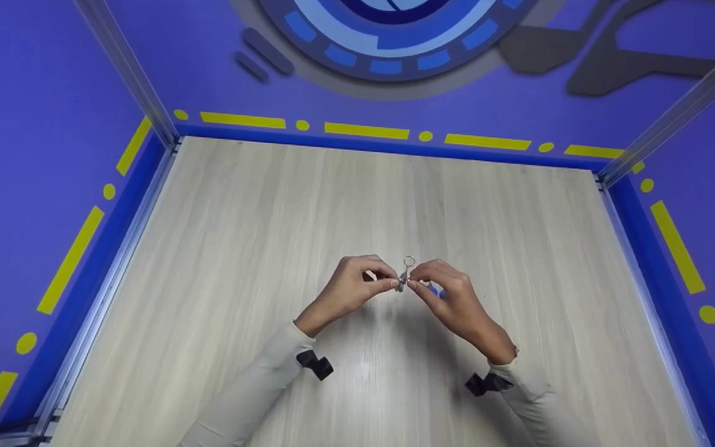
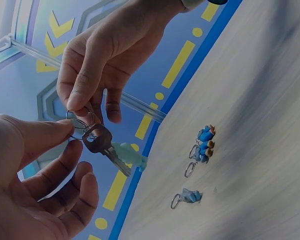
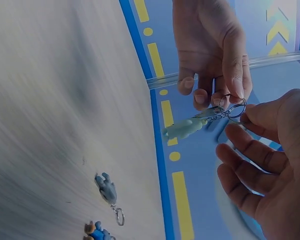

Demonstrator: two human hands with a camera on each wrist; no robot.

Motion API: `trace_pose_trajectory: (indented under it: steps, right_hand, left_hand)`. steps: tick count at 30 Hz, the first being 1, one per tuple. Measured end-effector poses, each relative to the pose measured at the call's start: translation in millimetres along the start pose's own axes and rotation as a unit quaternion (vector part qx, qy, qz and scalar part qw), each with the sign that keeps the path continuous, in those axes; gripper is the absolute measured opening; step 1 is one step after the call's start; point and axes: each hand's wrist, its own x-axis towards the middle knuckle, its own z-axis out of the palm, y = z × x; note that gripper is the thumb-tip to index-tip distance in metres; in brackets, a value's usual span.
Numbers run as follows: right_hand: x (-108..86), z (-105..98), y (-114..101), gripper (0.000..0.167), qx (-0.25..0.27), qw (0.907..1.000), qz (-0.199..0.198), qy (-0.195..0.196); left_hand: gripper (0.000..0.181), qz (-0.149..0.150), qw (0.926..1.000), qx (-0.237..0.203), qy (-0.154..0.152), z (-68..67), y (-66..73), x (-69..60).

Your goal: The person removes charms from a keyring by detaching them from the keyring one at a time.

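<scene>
Thumb and forefinger of my left hand [image 1: 352, 285] pinch a thin metal key ring [image 2: 76, 131]. Across from it, my right hand [image 1: 450, 295] pinches a ring at the same spot, its fingertips close to the left ones. A dark-headed key [image 2: 98, 140] hangs between the hands. Beside the key dangles a pale green figure charm [image 3: 184, 129], joined to a ring by a short chain [image 3: 216, 118]. The rings overlap; whether they are linked I cannot tell. In the head view the fingertips hide most of the held parts.
On the wooden table [image 1: 283, 217] lie a grey figure keychain [image 2: 191, 195] and, close by, blue figure keychains [image 2: 205, 150] with metal rings. From the head view, a blue one [image 1: 434, 289] shows partly behind the right hand. Blue panels with yellow marks enclose the table.
</scene>
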Motion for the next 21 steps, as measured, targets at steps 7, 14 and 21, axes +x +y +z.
trace_pose_trajectory:
  steps: [7, 14, 21]
  right_hand:
    - [-4.0, -1.3, 0.0, 0.018, -0.002, 0.9999, 0.009, 0.013]
    - [-7.1, -2.0, -1.8, 0.020, 0.022, 0.9986, 0.040, 0.026]
    - [-7.9, 0.4, -4.3, 0.017, 0.035, 0.9971, 0.058, 0.034]
  left_hand:
    - [0.004, 0.012, 0.9997, -0.013, 0.017, 0.9, -1.8, -1.3]
    - [0.005, 0.020, 0.9992, 0.003, 0.035, 2.5, -5.0, -1.2]
    - [0.007, 0.013, 0.9990, 0.037, 0.020, 4.0, -5.7, 0.2]
